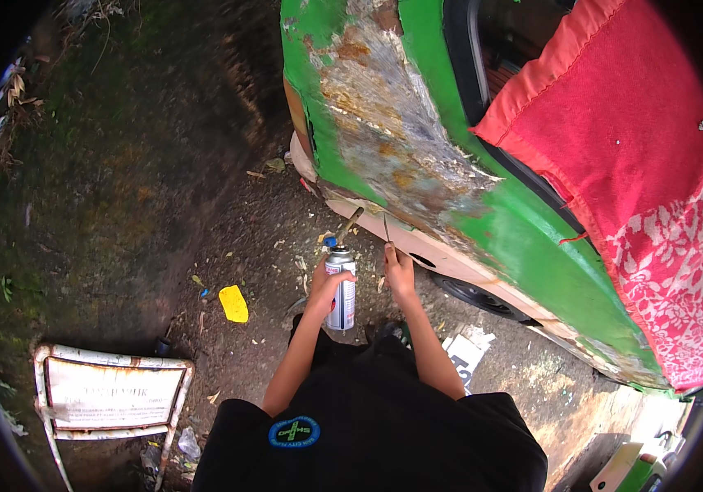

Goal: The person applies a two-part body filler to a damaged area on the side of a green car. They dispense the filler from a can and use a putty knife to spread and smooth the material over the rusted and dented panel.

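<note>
My left hand [324, 287] grips a silver-and-white gas canister [340, 305] upright, fitted with a torch head with a blue knob [330, 242] and a nozzle [352, 219] pointing up toward the car. In my right hand [396, 267] is a thin metal tool [387, 230], its tip at the lower edge of the green car body [513, 239]. Just above both tools, the bodywork has a large rusty, peeled patch [386, 117], with a pale pink bumper strip [444, 259] below it. Whether a flame burns at the nozzle, I cannot tell.
A red patterned cloth [602, 110] drapes over the car at right, above a wheel [477, 298]. A rusty white folding metal frame [115, 357] stands lower left. Yellow scrap [232, 302] and white board pieces [466, 352] lie on the dirty ground [163, 271]. A mossy surface [114, 156] runs along the left.
</note>
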`<state>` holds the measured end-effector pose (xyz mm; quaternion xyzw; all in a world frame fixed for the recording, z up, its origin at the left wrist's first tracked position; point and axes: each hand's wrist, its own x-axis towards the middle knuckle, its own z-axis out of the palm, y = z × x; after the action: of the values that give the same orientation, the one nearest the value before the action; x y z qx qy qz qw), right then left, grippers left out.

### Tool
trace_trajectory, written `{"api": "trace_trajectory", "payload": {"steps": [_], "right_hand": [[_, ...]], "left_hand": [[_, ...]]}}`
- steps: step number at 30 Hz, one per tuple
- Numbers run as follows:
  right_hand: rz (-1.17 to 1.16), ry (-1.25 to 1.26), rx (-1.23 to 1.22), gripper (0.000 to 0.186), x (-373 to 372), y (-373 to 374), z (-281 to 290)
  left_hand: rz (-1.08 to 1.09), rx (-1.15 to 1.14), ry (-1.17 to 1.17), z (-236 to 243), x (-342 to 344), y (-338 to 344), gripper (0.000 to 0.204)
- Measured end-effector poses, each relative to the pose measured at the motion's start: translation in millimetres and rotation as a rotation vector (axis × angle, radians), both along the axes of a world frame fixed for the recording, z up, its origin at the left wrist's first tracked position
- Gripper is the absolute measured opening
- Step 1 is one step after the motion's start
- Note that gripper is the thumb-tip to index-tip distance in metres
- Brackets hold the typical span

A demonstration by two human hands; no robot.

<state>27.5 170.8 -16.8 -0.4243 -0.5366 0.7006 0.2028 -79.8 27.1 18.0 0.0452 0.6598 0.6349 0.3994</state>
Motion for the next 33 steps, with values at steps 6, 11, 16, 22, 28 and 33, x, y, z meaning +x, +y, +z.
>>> {"api": "trace_trajectory", "payload": {"steps": [6,11,16,22,28,33], "right_hand": [[-0.005,-0.036,-0.016,0.042,-9.9,3.9,8.5],[0.008,-0.028,-0.043,0.045,-19.2,11.6,6.4],[0.034,-0.036,-0.073,0.046,-29.3,13.2,6.1],[0.056,-0.086,-0.033,0.046,-33.7,14.7,6.9],[0.093,-0.175,-0.002,0.047,-39.4,18.9,20.6],[0.094,-0.196,-0.060,0.046,-45.1,26.8,24.0]], "left_hand": [[-0.017,0.008,-0.019,-2.0,-6.6,-0.7,0.049],[-0.022,-0.028,-0.013,4.0,-7.1,1.3,0.052],[-0.020,0.008,0.004,-7.4,-10.3,0.9,0.055],[-0.034,-0.025,-0.011,-7.2,-12.7,1.3,0.055],[-0.025,-0.016,-0.021,-12.0,-15.3,-0.6,0.057],[-0.002,0.016,-0.033,-6.7,-12.8,0.2,0.056]]}}
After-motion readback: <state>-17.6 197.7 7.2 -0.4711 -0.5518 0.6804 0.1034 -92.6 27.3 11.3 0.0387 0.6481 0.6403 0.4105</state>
